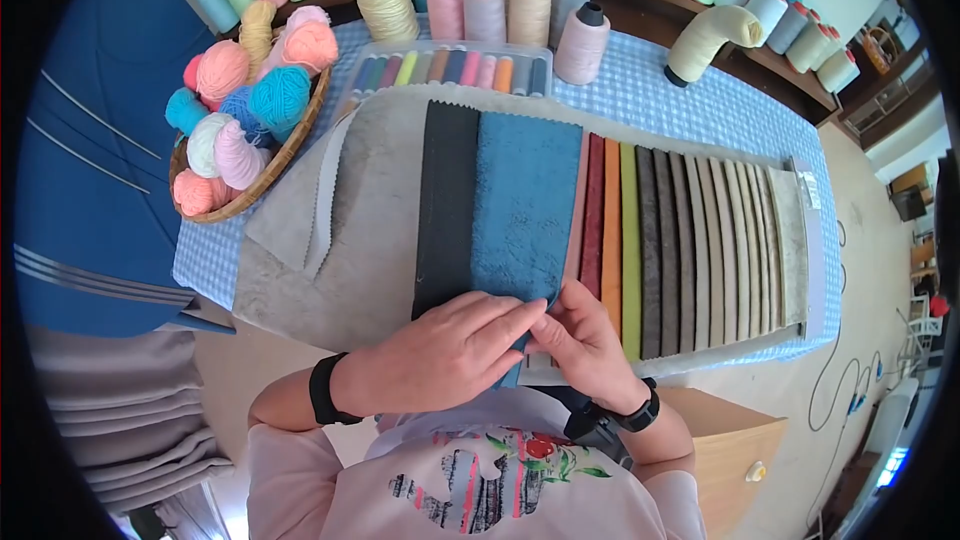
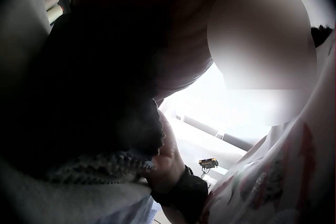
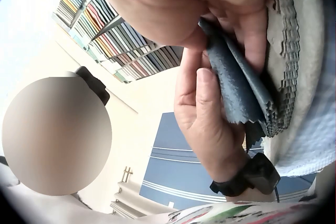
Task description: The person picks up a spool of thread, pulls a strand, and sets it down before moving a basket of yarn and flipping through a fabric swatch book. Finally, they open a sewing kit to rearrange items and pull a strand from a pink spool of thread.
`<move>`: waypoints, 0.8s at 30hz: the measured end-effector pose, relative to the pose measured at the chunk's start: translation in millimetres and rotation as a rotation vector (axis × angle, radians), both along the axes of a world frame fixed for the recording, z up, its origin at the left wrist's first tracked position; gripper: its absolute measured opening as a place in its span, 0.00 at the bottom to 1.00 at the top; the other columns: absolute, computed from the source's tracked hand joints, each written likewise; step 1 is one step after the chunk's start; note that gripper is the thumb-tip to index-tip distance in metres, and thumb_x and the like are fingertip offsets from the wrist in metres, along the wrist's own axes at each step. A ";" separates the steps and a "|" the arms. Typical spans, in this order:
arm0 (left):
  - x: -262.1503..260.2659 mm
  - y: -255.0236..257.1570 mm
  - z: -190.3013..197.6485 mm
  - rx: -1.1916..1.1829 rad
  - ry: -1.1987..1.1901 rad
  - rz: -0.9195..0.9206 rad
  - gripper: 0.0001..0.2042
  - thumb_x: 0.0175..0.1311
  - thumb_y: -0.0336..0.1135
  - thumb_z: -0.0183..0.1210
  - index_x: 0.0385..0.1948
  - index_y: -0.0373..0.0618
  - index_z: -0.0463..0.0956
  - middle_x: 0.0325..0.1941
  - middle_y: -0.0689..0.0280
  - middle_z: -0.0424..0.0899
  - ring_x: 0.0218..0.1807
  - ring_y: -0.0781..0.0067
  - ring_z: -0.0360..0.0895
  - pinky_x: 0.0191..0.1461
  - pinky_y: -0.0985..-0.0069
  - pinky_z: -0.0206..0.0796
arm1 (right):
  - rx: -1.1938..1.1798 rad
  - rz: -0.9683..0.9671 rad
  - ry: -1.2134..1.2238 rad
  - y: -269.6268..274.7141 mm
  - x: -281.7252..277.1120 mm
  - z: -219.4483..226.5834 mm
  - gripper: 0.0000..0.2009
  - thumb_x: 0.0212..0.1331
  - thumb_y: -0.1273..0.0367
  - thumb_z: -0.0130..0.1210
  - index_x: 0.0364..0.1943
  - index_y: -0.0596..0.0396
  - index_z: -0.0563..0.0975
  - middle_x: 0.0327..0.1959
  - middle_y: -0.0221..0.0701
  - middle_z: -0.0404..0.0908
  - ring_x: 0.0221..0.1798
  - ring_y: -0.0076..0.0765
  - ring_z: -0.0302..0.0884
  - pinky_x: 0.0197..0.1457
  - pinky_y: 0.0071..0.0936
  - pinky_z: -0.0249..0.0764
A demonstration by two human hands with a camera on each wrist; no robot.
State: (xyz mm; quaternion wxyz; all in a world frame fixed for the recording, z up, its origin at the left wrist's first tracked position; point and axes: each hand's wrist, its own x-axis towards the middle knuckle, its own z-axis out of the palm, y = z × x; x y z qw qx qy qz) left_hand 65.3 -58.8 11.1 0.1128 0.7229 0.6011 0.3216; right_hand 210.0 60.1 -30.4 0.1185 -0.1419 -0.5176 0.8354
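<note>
A blue fabric swatch [image 1: 525, 200] lies beside a black one [image 1: 447, 200] in the sample book, its lower right edge folded up. My left hand [image 1: 445, 355] lies across the lower ends, holding the blue one near its edge. Against its fingertips, my right hand [image 1: 585, 340] pinches that same edge between thumb and fingers. From the right wrist view, the folded blue swatch [image 3: 233, 85] hangs out of my right hand [image 3: 210, 8], with my left hand [image 3: 210, 124] alongside, thumb extended. Dark fabric fills much of the left wrist view; contact there cannot be made out.
More swatches [image 1: 685, 250] fan out on the right, on a checked tablecloth [image 1: 640, 70]. A yarn basket [image 1: 290, 155] stands at the left. Behind the book are a case of coloured spools [image 1: 455, 68] and several thread cones [image 1: 583, 45]. A wooden cabinet [image 1: 730, 450] is at lower right.
</note>
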 end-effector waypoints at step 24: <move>-34.7 -41.5 -25.3 -0.136 -1.020 0.275 0.05 0.63 0.26 0.57 0.36 0.42 0.70 0.31 0.76 0.71 0.30 0.92 0.65 0.31 0.88 0.60 | -0.216 -0.110 0.003 1.2 1.4 -2.4 0.05 0.68 0.70 0.44 0.41 0.56 0.69 0.34 0.25 0.76 0.36 0.17 0.76 0.38 0.15 0.76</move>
